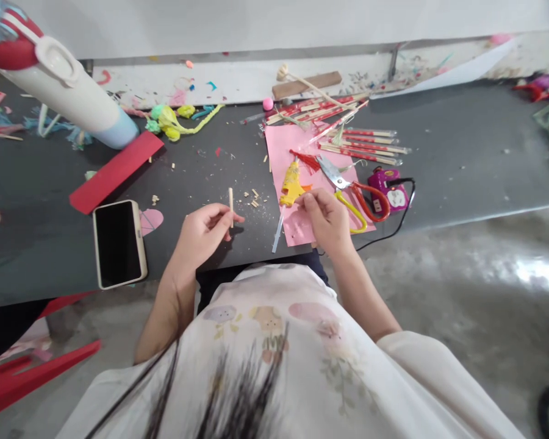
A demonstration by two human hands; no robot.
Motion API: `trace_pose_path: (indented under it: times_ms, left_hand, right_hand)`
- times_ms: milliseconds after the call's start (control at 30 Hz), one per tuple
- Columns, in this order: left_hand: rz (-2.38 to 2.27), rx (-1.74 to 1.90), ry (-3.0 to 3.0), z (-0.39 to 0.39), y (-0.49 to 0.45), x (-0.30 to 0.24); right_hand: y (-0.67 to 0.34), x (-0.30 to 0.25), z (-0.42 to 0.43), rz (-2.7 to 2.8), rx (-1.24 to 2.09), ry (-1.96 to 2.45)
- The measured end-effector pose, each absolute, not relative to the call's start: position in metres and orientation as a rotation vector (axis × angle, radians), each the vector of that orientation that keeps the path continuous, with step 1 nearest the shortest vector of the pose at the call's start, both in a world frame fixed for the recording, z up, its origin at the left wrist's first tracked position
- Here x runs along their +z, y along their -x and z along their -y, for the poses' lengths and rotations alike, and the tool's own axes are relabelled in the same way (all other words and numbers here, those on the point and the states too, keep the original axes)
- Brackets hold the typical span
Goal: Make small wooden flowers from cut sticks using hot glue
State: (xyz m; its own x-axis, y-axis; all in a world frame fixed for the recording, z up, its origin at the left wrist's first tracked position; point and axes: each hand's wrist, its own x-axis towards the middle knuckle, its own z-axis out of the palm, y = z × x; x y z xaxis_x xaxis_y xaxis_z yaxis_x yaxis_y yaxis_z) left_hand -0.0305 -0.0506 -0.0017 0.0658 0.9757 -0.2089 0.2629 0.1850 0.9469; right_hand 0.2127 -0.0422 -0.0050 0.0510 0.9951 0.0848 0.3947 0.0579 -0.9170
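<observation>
My left hand (207, 233) pinches a short wooden stick (231, 206) upright between thumb and fingers, just above the dark table. Closed around the handle of a yellow hot glue gun (291, 184) is my right hand (327, 221); the handle is mostly hidden by the fingers. The gun's nozzle points away from me, and a clear glue stick (278, 230) sticks out of its back. Under the gun lies a pink sheet (302, 235). Scissors (348, 186) with red and yellow handles rest on the sheet, right beside my right hand. Small wood bits (255, 198) lie between my hands.
A phone (119, 244), a red strip (116, 172) and a large bottle (77, 100) stand or lie on the left. Several red-and-cream wrapped sticks (361, 146) are at the back. Right of the scissors sits a purple box (388, 190) with a black cord (396, 230).
</observation>
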Motion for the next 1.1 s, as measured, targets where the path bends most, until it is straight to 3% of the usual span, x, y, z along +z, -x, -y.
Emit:
trace_pose_path:
  times_ms: [500,1100]
  left_hand:
    - [-1.368,0.584,-1.706,0.062,0.021,0.004]
    - [-1.776,0.465,-1.963,0.064,0.031,-0.006]
  right_hand:
    - [-0.165,-0.002,0.039,1.464,1.383,1.209]
    - [-0.194,-0.015,0.04,1.564,1.023,1.369]
